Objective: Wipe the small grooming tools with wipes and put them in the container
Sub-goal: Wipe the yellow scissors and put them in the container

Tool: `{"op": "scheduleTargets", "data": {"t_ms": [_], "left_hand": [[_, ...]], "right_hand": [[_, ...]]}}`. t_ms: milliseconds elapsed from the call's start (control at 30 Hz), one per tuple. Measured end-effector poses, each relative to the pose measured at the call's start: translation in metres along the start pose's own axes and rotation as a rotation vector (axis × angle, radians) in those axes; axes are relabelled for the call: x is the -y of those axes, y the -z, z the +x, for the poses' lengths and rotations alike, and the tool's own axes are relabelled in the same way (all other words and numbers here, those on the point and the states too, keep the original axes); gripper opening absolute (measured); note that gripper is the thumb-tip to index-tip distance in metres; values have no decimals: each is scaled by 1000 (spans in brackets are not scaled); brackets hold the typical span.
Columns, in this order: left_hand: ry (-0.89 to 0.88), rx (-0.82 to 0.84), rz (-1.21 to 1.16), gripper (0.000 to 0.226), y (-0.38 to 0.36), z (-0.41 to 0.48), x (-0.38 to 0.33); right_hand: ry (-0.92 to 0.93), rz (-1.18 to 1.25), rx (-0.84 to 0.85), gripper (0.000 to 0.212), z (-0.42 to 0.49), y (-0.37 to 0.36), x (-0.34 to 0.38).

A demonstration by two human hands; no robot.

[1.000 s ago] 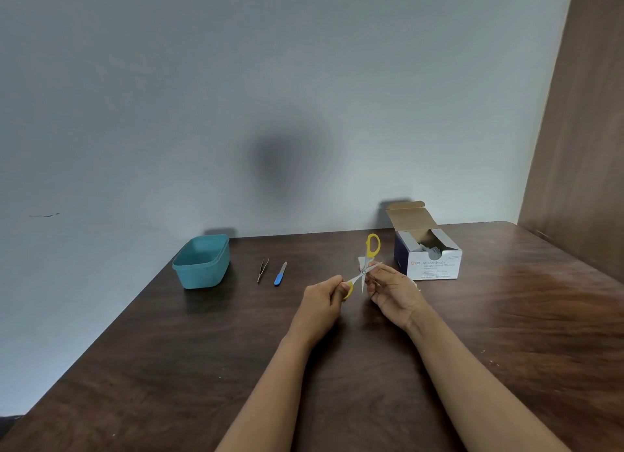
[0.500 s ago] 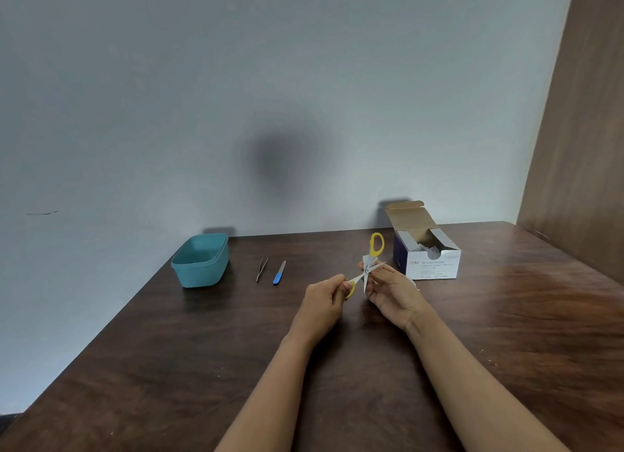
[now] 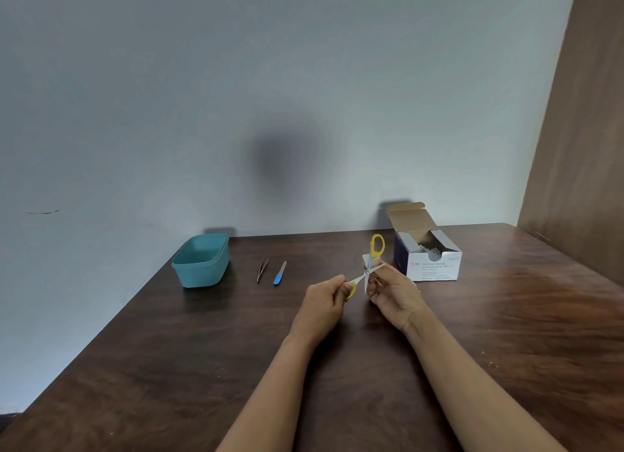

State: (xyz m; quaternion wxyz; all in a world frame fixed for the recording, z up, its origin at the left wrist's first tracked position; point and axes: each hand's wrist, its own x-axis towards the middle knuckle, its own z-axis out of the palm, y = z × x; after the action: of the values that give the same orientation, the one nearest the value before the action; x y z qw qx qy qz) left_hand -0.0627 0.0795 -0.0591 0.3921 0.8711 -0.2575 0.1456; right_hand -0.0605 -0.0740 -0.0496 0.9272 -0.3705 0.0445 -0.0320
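Head view showed the left hand [image 3: 324, 299] pinching one loop of small yellow-handled steel scissors [image 3: 367, 272], held spread open above the dark wooden worktop [image 3: 202, 367]. The right hand [image 3: 393, 291] gripped a white wipe [image 3: 365, 258] round one blade. A slip could have nicked fingers through the thin wipe.

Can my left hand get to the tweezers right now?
Probably yes, once freed: nothing lies between the left hand and the tweezers, but it grips one handle of the open scissors.
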Motion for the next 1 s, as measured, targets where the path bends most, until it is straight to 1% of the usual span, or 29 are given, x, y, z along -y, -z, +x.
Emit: {"op": "scheduleTargets", "data": {"t_ms": [67,167,300,400,500,567,667,1000], "left_hand": [[9,-2,-14,33,1,0,1],[14,-25,-16,34,2,0,5],[3,-46,4,33,0,0,3],[14,-101,-1,34,0,0,4],[34,-135,-15,34,1,0,5],[34,-134,-13,34,2,0,4],[40,-116,-19,34,1,1,5],[28,-63,18,37,-2,2,10]], "right_hand": [[12,-80,6,22,-1,-2,-1],[25,-183,29,16,0,-3,-5],[26,-107,-19,17,-1,-4,-3],[40,-36,-82,18,-2,-5,-2],[59,-109,-60,18,-2,-6,-6],[78,-153,-43,17,-2,-7,-7],[99,-154,-53,16,-2,-7,-7],[140,-85,-196,6,0,-8,-6]]}}
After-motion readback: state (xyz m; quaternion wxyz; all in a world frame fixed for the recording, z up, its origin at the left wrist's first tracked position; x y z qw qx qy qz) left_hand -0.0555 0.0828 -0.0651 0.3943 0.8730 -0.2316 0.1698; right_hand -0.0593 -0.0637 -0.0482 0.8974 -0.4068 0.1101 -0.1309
